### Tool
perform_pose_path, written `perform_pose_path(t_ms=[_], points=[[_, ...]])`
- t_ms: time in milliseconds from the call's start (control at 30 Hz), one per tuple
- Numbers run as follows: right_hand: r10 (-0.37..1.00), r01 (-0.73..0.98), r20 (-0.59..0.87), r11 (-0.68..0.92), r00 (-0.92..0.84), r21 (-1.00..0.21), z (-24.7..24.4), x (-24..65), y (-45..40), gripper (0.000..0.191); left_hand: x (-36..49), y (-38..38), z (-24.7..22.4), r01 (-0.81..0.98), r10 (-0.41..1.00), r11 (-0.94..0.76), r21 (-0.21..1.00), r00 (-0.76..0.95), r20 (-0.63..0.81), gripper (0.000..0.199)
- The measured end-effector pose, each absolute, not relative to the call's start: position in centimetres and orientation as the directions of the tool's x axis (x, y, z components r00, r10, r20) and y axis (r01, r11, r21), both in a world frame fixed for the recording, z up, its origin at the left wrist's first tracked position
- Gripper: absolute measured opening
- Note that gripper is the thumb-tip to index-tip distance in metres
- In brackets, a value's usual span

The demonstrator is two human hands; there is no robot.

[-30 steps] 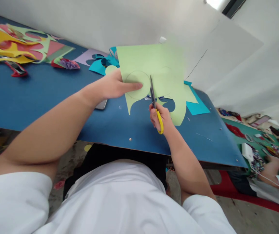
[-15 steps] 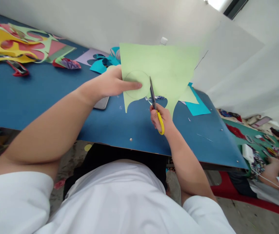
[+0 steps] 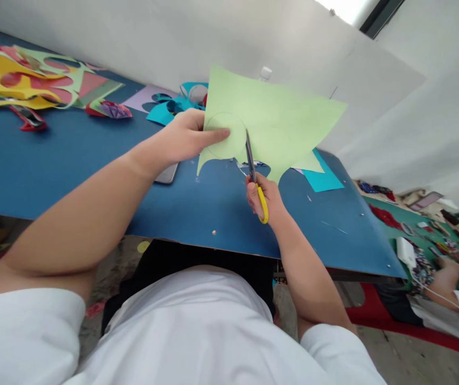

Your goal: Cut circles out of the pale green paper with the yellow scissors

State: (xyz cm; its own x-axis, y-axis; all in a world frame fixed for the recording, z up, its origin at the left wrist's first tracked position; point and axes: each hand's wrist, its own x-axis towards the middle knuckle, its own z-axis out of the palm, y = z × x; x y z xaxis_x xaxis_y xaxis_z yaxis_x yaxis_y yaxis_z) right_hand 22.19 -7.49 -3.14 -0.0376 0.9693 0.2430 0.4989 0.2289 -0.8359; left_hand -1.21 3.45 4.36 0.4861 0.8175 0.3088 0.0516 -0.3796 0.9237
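A light green sheet of paper [image 3: 273,115] hangs above the blue table, its lower edge cut into curves. My left hand [image 3: 191,136] pinches it at the left edge, thumb lying over a drawn circle and the other fingers hidden behind. My right hand [image 3: 264,195] is closed round the yellow handles of a pair of scissors [image 3: 250,158]. The blades point up and meet the paper at the right side of the circle; they look nearly closed.
Yellow, red and green paper offcuts [image 3: 21,80] lie at the back left, near a red-and-black tool [image 3: 31,118]. Blue cut paper [image 3: 165,109] and a phone [image 3: 168,174] are beside my left hand. Blue sheets [image 3: 323,176] lie right. A co-worker's hands [image 3: 454,264] show far right.
The paper has tilted, its right corner swinging outward and down and its lower edge rising. The scissors stay at the right side of the circle, their blades at nearly the same place.
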Motion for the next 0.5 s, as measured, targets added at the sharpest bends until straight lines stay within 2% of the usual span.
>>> perform_pose_path(t_ms=[167,500], points=[[0.964,0.509,0.26,0.248,-0.048,-0.825,-3.25,22.28,-7.27,0.075,-0.95,3.62,3.82,0.036,0.819,-0.379,0.925,0.479,0.317,0.041],[0.953,0.527,0.276,0.301,-0.126,-0.795,-3.81,23.11,-6.77,0.078,-0.94,3.34,4.51,0.182,0.773,-0.491,0.852,0.542,0.329,0.05]])
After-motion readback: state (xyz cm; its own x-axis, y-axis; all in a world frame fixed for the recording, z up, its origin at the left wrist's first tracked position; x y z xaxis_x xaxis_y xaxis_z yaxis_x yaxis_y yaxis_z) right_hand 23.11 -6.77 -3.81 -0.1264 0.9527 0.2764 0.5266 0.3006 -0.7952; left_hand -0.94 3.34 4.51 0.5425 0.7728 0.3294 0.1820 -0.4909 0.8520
